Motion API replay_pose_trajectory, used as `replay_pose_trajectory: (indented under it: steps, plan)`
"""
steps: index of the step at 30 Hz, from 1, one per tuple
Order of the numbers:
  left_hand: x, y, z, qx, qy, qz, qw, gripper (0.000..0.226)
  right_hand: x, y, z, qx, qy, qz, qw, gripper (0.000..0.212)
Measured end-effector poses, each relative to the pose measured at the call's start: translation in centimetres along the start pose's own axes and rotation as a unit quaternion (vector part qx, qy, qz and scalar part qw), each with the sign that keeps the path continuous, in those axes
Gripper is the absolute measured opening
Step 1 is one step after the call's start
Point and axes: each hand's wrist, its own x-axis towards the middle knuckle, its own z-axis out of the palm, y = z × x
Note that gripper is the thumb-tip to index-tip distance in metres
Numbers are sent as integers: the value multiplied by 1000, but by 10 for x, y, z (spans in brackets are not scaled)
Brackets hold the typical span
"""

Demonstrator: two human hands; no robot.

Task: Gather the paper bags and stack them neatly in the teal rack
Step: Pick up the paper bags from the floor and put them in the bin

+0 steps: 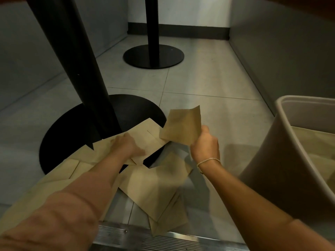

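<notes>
Your left hand (126,144) is blurred, so its fingers are hard to read; they seem to lie flat on the paper bags (150,180) scattered over the tiled floor (208,84) and the black table base (59,134). Your right hand (205,142) pinches one raised bag (182,125). The rack (282,153), cut off at right, looks grey in this dim light and holds bags. A metal threshold strip (145,238) runs nearest you.
</notes>
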Motion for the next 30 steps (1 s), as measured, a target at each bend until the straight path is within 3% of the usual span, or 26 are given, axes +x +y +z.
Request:
replay_pose_trajectory:
  steps: [3, 6, 10, 15, 23, 27, 30]
  plan:
    - [11, -8, 14, -78, -20, -33, 996, 112, -4, -5, -1, -1, 0, -6, 1000, 31]
    - [10, -1, 15, -163, -11, -34, 986, 104, -9, -13, -5, -7, -3, -18, 1000, 37]
    - [3, 3, 13, -262, 67, -20, 963, 72, -21, -30, -21, 15, -8, -51, 999, 37]
    - [-24, 1, -19, -398, 200, 47, 894, 20, -47, -58, -56, 49, -5, -122, 991, 39]
    - [-88, 7, -107, -510, 281, 78, 809, 26, -92, -110, -173, 13, 106, -232, 967, 31]
    - [-138, 20, -155, -557, 323, 107, 758, 16, -95, -104, -267, -78, 200, -167, 962, 33]
    - [-179, 38, -185, -560, 319, 179, 743, 15, -85, -80, -332, -181, 191, -73, 962, 33]
